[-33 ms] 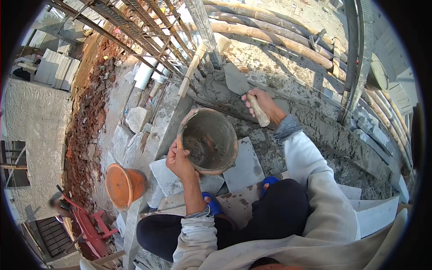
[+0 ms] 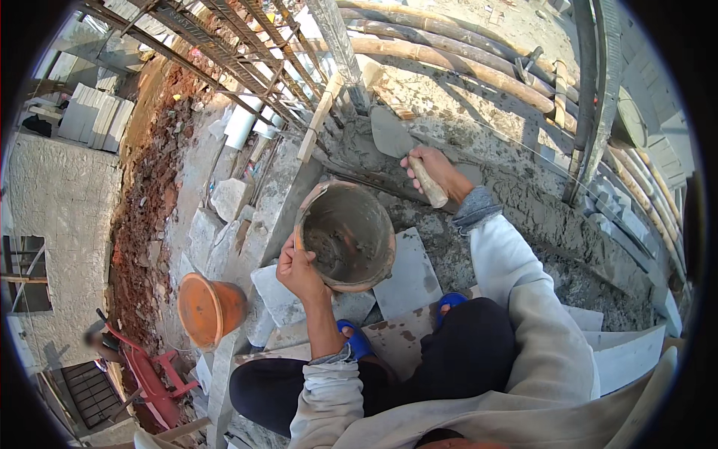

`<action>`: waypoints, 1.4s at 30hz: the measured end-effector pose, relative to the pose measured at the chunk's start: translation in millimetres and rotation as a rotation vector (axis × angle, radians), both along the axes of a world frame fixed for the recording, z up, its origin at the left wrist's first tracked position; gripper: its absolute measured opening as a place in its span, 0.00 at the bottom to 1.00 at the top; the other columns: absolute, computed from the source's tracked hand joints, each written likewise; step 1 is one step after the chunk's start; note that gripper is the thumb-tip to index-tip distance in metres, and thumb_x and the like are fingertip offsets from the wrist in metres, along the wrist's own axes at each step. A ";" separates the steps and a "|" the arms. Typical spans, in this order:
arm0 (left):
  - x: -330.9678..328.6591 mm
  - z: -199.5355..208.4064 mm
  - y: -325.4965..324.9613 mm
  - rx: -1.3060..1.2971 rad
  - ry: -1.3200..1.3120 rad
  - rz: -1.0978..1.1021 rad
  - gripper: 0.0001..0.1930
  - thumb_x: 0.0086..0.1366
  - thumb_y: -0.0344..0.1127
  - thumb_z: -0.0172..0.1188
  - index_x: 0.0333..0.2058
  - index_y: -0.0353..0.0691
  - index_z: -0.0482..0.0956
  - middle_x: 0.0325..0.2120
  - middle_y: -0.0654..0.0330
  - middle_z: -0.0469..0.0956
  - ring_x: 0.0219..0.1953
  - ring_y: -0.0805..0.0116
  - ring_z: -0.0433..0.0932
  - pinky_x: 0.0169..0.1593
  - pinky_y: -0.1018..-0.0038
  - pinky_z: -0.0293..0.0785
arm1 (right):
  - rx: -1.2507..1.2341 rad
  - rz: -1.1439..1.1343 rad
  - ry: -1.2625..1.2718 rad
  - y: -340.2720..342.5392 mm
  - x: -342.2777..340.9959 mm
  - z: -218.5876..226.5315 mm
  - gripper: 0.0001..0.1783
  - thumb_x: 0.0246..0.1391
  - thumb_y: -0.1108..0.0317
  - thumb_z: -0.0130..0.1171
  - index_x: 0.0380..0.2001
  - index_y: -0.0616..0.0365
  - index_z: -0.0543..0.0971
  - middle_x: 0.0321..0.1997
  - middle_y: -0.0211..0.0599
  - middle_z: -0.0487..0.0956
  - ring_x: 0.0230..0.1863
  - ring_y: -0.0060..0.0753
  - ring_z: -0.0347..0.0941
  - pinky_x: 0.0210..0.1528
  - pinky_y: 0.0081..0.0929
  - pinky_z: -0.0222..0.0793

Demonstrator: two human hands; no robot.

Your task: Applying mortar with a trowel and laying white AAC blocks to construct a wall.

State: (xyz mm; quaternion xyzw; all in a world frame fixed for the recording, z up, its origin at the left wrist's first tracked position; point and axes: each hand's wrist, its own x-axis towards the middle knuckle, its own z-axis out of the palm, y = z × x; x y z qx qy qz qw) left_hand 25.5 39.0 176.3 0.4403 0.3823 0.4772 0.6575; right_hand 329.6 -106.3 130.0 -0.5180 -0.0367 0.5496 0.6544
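Observation:
My left hand (image 2: 297, 271) grips the left rim of an orange bucket (image 2: 389, 251), its fingers closed over the edge. Grey wet mortar (image 2: 327, 252) coats the bucket's inside and lies at its bottom. My right hand (image 2: 437, 173) is closed round the wooden handle of a trowel (image 2: 391, 133). The trowel's flat grey blade points up and left, over a bed of wet mortar (image 2: 523, 198) along the low wall, near the foot of an upright post (image 2: 336, 45). Whether the blade touches the mortar, I cannot tell.
A second orange bucket (image 2: 202, 310) stands at the left. Rusty rebar (image 2: 217, 45) rises at the upper left, beside a wooden strip (image 2: 320, 118). Bamboo poles (image 2: 449, 56) lie beyond the wall. Pale blocks (image 2: 407, 277) lie by my feet; a red wheelbarrow (image 2: 149, 374) is at lower left.

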 end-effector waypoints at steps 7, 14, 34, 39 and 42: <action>-25.4 12.3 0.8 0.016 0.039 0.027 0.05 0.49 0.16 0.49 0.25 0.26 0.74 0.48 0.44 0.82 0.43 0.63 0.83 0.49 0.72 0.78 | -0.646 0.280 -1.757 33.0 -3.2 14.6 0.10 0.52 0.69 0.55 0.25 0.61 0.83 0.30 0.53 0.83 0.31 0.52 0.82 0.33 0.46 0.78; -32.7 9.0 1.7 0.048 -0.003 0.038 0.10 0.52 0.14 0.50 0.31 0.23 0.79 0.46 0.49 0.82 0.43 0.68 0.82 0.49 0.75 0.77 | -0.534 0.435 -1.866 48.5 -37.6 -8.8 0.07 0.50 0.71 0.58 0.30 0.62 0.83 0.32 0.52 0.84 0.35 0.52 0.83 0.36 0.45 0.80; -37.3 6.7 4.3 0.022 -0.017 0.005 0.21 0.48 0.17 0.47 0.41 0.20 0.80 0.46 0.48 0.82 0.43 0.65 0.83 0.51 0.73 0.79 | -0.344 0.091 -0.708 68.6 -55.9 -33.1 0.24 0.56 0.56 0.60 0.33 0.76 0.81 0.31 0.58 0.82 0.27 0.52 0.83 0.36 0.43 0.78; -32.7 11.6 4.2 0.113 0.061 0.022 0.19 0.50 0.16 0.47 0.39 0.20 0.80 0.43 0.49 0.83 0.42 0.66 0.83 0.50 0.74 0.79 | -0.266 -0.042 -0.368 -1.8 -60.1 -11.4 0.19 0.64 0.61 0.58 0.34 0.72 0.79 0.23 0.41 0.79 0.13 0.34 0.74 0.15 0.31 0.71; -28.3 4.6 5.6 0.123 0.086 0.029 0.19 0.51 0.16 0.47 0.41 0.20 0.81 0.42 0.51 0.83 0.42 0.67 0.83 0.50 0.74 0.79 | -0.269 -0.068 -0.355 -39.0 -56.6 -2.5 0.19 0.63 0.62 0.58 0.30 0.72 0.78 0.22 0.40 0.79 0.15 0.34 0.75 0.16 0.33 0.72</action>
